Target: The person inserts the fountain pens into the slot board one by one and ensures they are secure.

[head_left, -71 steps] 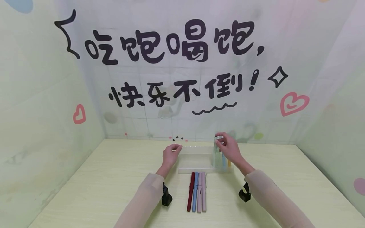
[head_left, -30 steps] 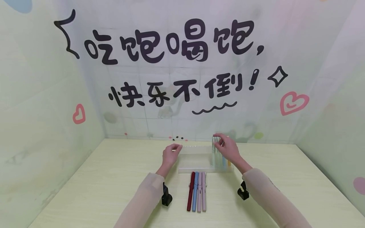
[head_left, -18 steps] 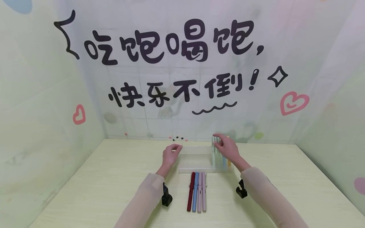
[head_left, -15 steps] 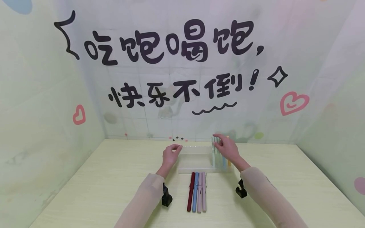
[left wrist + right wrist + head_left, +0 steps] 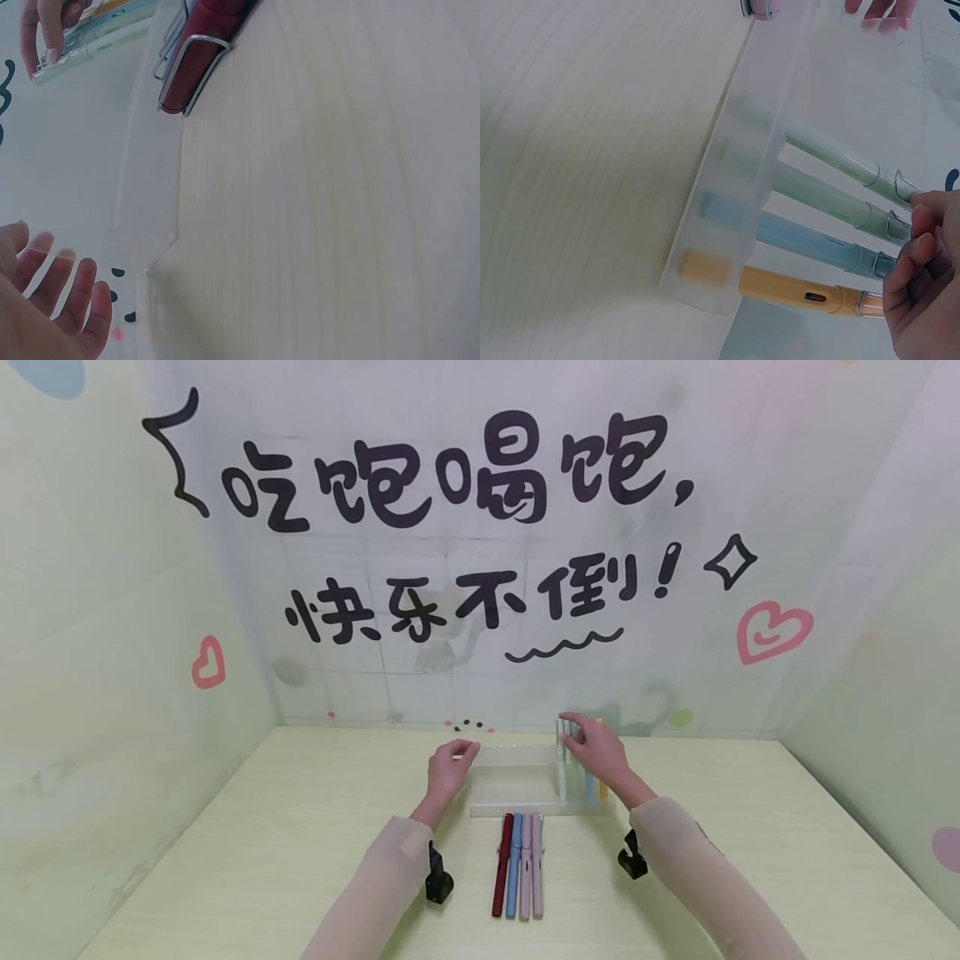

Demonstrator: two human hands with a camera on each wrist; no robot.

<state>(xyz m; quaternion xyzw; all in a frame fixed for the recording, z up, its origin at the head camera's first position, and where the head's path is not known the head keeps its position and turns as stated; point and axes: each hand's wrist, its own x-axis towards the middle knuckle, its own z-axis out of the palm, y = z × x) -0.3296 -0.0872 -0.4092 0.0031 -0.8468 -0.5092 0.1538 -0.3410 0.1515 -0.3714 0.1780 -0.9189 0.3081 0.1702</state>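
Note:
A translucent pen stand (image 5: 517,783) sits toward the back of the table. My left hand (image 5: 450,770) holds its upper left edge; in the left wrist view, fingers show through the clear panel. My right hand (image 5: 597,747) pinches the cap end of a pale green pen (image 5: 832,154), the leftmost in the stand. Beside it a second green pen (image 5: 821,195), a light blue pen (image 5: 802,236) and an orange pen (image 5: 795,291) stand in a row. Their lower ends sit behind the frosted front lip. The right fingers partly cover the neighbouring caps.
In front of the stand lie a dark red pen (image 5: 502,868), a blue pen (image 5: 513,868) and two pink pens (image 5: 531,868), side by side. A printed backdrop (image 5: 420,693) rises behind the table (image 5: 262,860).
My right hand has shifted slightly left with the pale green pen, which now stands apart from its neighbour. The right forearm has drawn inward a little. The left hand holds still.

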